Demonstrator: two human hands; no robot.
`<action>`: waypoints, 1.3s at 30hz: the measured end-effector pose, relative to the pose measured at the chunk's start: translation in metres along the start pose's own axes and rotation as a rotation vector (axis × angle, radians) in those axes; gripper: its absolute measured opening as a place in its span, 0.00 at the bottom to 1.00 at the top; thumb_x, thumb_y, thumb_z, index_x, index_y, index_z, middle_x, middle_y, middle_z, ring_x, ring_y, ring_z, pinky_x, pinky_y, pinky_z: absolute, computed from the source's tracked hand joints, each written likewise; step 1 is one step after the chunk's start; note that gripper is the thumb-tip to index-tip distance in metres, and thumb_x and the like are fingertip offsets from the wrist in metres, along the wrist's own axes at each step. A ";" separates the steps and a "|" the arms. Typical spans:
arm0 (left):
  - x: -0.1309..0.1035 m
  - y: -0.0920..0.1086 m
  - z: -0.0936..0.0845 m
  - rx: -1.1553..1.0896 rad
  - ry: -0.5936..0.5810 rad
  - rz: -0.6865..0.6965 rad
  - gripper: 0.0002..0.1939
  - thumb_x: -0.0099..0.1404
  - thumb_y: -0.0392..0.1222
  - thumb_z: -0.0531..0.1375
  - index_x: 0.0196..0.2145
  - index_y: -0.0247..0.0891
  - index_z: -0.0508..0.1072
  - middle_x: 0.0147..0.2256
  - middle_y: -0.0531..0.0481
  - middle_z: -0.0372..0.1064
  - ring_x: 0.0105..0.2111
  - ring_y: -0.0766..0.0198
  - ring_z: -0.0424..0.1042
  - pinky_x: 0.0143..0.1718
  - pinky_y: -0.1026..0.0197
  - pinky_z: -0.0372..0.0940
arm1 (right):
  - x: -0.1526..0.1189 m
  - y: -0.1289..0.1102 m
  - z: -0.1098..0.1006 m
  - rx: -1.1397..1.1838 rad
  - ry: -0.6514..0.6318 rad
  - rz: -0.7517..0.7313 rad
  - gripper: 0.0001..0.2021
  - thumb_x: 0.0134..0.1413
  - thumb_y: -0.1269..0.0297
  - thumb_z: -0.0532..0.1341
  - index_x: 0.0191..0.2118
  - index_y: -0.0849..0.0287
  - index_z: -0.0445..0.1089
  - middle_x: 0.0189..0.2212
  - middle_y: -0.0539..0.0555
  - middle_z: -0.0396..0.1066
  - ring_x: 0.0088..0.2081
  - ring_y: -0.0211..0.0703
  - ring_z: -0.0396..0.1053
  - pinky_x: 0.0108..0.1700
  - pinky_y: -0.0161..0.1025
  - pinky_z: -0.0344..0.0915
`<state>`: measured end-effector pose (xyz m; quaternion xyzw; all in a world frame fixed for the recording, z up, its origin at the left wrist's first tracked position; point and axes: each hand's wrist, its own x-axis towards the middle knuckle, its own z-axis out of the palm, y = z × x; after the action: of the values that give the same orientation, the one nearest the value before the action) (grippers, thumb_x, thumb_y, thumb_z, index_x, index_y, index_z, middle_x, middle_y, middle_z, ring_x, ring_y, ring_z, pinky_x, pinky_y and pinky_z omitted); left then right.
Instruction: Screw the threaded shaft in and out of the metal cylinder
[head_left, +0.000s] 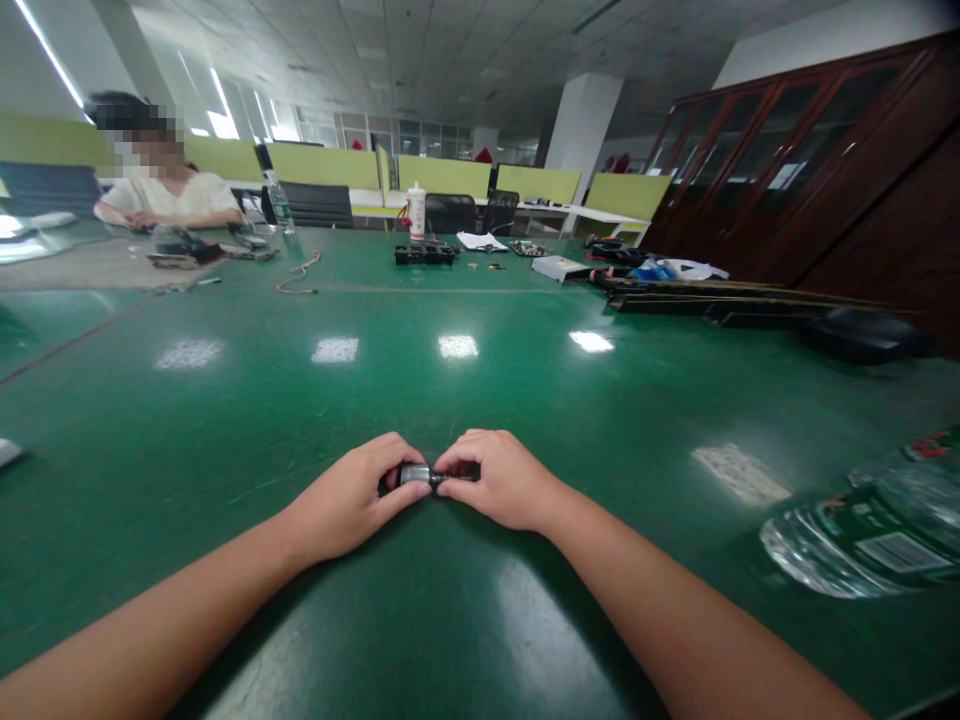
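Low over the green table [390, 385], my two hands meet at a small cylinder [415, 474] with a silver body and a narrower, dark, ridged part on its right. Thumb and fingers of my left hand [356, 495] are pinched around the silver end. My right hand [506, 480] grips the dark part close beside it, fingers curled. The cylinder lies roughly sideways, and both its ends are partly hidden by my fingers. Its exact kind cannot be made out.
A large clear bottle [855, 540] lies at the right. Farther back are a black part [424, 256], a white cup [416, 212], a cord [300, 275], a grey box [559, 268] and long dark strips [690, 298]. Another person [169, 195] sits at the far left.
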<state>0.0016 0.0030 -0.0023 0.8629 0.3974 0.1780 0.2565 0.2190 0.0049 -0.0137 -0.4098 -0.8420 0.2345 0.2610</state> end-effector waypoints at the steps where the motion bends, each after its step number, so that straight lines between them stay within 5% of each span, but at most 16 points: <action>1: 0.000 0.000 0.000 -0.001 0.001 0.000 0.10 0.69 0.46 0.56 0.43 0.39 0.72 0.35 0.51 0.67 0.33 0.62 0.67 0.35 0.61 0.61 | 0.000 0.000 0.000 -0.006 -0.001 -0.004 0.07 0.49 0.69 0.68 0.37 0.59 0.78 0.30 0.51 0.74 0.33 0.37 0.68 0.37 0.34 0.61; 15: 0.000 0.001 0.001 -0.004 0.011 -0.009 0.10 0.69 0.47 0.57 0.42 0.40 0.74 0.34 0.51 0.68 0.32 0.62 0.67 0.34 0.61 0.61 | -0.002 -0.002 0.000 -0.044 -0.046 -0.024 0.09 0.50 0.63 0.68 0.39 0.59 0.77 0.31 0.52 0.73 0.35 0.39 0.67 0.38 0.35 0.61; 39: 0.000 0.002 0.000 0.019 0.019 0.021 0.12 0.69 0.47 0.56 0.43 0.39 0.74 0.35 0.50 0.69 0.33 0.62 0.68 0.35 0.61 0.62 | -0.004 -0.005 -0.008 -0.091 -0.073 -0.042 0.05 0.52 0.68 0.65 0.37 0.59 0.77 0.29 0.51 0.73 0.34 0.40 0.66 0.38 0.36 0.60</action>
<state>0.0030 0.0017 -0.0009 0.8678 0.3923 0.1849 0.2425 0.2235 0.0007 -0.0060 -0.3946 -0.8692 0.2052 0.2159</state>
